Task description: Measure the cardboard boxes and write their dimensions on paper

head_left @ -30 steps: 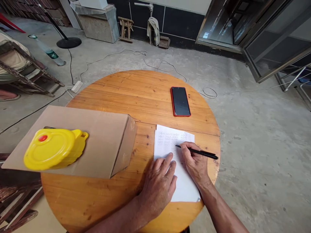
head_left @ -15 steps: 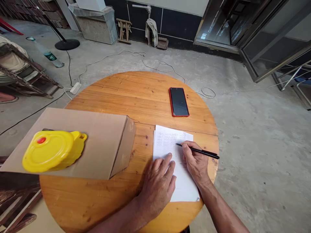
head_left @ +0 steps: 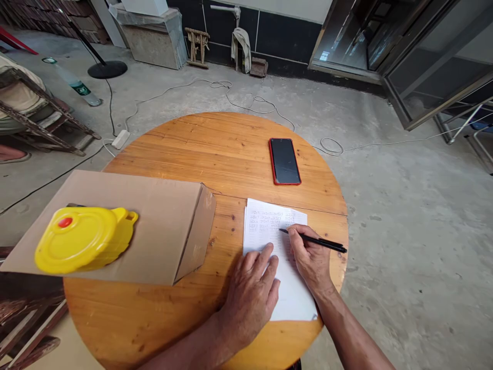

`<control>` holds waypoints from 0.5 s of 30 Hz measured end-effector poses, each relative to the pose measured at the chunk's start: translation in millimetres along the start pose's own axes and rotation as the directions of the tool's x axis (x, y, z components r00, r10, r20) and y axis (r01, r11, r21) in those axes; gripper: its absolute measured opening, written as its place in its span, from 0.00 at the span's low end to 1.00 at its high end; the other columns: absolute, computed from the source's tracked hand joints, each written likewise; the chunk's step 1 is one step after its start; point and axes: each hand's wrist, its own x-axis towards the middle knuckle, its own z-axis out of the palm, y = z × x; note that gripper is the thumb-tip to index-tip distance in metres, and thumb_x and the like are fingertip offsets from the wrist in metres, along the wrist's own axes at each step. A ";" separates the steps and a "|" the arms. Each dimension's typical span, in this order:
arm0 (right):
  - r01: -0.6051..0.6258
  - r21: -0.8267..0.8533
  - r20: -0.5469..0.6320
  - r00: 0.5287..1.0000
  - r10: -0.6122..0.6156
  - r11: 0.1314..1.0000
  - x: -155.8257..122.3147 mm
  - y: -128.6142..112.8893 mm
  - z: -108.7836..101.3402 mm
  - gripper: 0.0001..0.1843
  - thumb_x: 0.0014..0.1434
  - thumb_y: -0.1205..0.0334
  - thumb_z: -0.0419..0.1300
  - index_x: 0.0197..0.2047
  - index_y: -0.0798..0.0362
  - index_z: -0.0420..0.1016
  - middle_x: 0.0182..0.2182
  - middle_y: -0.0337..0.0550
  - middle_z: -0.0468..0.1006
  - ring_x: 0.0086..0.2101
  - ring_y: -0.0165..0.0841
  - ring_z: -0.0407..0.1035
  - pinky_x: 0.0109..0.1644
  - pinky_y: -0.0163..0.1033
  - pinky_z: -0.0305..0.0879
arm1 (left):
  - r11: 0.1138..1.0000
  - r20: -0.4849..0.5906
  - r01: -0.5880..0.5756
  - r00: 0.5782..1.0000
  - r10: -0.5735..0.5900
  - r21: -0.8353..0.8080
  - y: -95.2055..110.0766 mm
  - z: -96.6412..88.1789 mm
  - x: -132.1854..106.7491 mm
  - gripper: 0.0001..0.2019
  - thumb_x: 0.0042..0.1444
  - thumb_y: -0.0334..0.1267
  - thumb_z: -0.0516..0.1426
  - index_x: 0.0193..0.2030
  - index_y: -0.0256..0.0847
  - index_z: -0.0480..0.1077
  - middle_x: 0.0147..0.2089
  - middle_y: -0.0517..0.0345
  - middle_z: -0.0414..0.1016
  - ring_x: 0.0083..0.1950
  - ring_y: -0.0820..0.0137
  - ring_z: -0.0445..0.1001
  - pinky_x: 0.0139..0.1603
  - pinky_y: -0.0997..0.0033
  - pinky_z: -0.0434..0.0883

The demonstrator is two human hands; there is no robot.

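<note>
A black pen is pinched in my right hand, its tip against the white sheet of paper. Several rows of handwriting cover the sheet's upper part, too small to read. My left hand lies flat with fingers spread, over the paper's lower left edge and the wood beside it. More than one sheet seems stacked there, since a second edge shows at the left. Beyond the paper, a phone in a red case rests on the table with its screen dark.
The round wooden table carries a cardboard box at left, with a yellow plastic object on top. A plastic bottle and white cable are on the concrete floor. Part of a person's foot shows far left.
Almost nothing differs. The view has shifted very slightly, while both hands, the pen and the paper keep nearly the same places.
</note>
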 end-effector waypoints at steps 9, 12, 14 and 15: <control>-0.069 0.121 -0.013 0.997 0.071 0.990 0.4 -8.4 -4.6 0.11 0.62 0.56 0.60 0.31 0.52 0.75 0.15 0.31 0.65 0.16 0.26 0.58 0.21 0.33 0.57 | 1.000 -0.004 -0.002 1.000 0.002 0.018 -0.1 -0.9 0.2 0.17 0.61 0.32 0.57 0.57 0.37 0.70 0.65 0.51 0.70 0.55 0.57 0.68 0.54 0.55 0.70; -0.129 0.218 -0.057 0.988 0.144 0.967 0.4 -11.7 -5.7 0.11 0.62 0.55 0.61 0.31 0.52 0.75 0.14 0.30 0.65 0.15 0.25 0.58 0.19 0.31 0.55 | 1.000 -0.005 -0.006 1.000 0.006 0.021 0.3 -1.6 0.7 0.17 0.60 0.32 0.57 0.56 0.37 0.70 0.64 0.50 0.70 0.55 0.57 0.68 0.54 0.56 0.70; -0.131 0.250 -0.081 0.984 0.156 0.959 0.7 -11.1 -4.9 0.11 0.62 0.55 0.61 0.32 0.52 0.75 0.15 0.30 0.66 0.17 0.26 0.59 0.20 0.31 0.55 | 1.000 -0.006 -0.008 1.000 0.008 0.016 0.3 -1.6 0.8 0.17 0.60 0.32 0.58 0.56 0.37 0.70 0.64 0.50 0.70 0.55 0.57 0.68 0.54 0.56 0.70; -0.125 0.258 -0.087 0.985 0.152 0.958 0.9 -10.3 -4.3 0.11 0.63 0.55 0.61 0.32 0.52 0.76 0.16 0.31 0.66 0.17 0.26 0.59 0.21 0.31 0.56 | 1.000 -0.007 -0.008 1.000 0.008 0.014 0.2 -1.5 0.8 0.17 0.60 0.32 0.58 0.56 0.37 0.70 0.64 0.50 0.70 0.54 0.57 0.68 0.54 0.56 0.69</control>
